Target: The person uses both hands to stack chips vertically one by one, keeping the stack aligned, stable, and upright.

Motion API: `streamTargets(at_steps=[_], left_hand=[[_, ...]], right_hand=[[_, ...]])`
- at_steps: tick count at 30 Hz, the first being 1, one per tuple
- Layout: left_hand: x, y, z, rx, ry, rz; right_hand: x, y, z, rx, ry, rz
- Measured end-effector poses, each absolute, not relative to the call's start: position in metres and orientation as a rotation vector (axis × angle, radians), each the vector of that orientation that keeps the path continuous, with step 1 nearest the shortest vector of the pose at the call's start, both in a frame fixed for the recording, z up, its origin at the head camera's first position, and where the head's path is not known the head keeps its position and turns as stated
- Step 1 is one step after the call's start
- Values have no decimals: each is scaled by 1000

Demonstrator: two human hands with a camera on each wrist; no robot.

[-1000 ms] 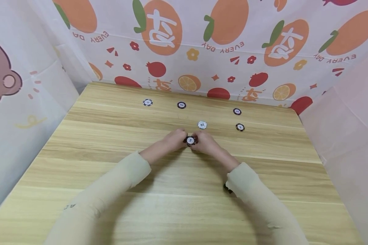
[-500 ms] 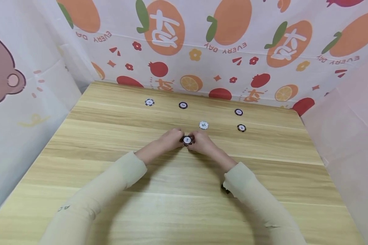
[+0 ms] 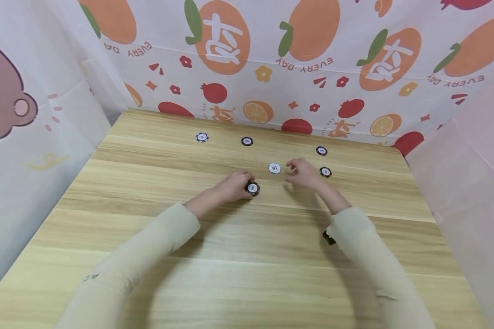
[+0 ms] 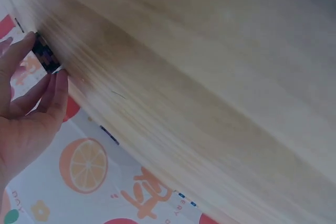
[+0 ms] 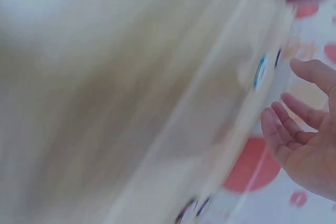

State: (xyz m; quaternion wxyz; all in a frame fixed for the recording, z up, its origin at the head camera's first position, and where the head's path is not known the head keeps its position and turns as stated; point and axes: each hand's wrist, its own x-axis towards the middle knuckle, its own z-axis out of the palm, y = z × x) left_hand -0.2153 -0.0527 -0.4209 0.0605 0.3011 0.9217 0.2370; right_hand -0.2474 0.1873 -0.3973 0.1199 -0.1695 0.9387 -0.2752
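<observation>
A short stack of dark poker chips [image 3: 252, 188] stands on the table, a white "100" face on top. My left hand [image 3: 234, 186] holds it by the sides, thumb on one side and fingers on the other; the left wrist view shows the layered edge of the stack [image 4: 46, 53]. To the right of the stack, my right hand [image 3: 304, 174] hovers with loosely bent fingers and nothing in them. Just left of its fingertips lies a white poker chip [image 3: 274, 168] marked 10. In the right wrist view the right hand [image 5: 310, 135] has its thumb and fingers spread apart.
Single chips lie flat toward the back of the wooden table [image 3: 214, 283]: a blue-and-white chip [image 3: 202, 137], a dark chip [image 3: 247, 141], another dark chip [image 3: 321, 151] and a black chip [image 3: 325, 172]. A fruit-print curtain [image 3: 230, 87] hangs behind the far edge.
My right hand has let go of the chip stack and moved right and slightly back, its fingers parting. The left hand still holds the stack in about the same place.
</observation>
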Motion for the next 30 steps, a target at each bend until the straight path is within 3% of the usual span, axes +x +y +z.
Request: streamTargets(at_steps=[13, 30], left_hand=[[-216, -49, -422, 865, 2775, 733], [-214, -49, -422, 868, 2786, 752]], right_hand=[[-272, 264, -391, -305, 2873, -523], [-277, 289, -418, -293, 2895, -456]])
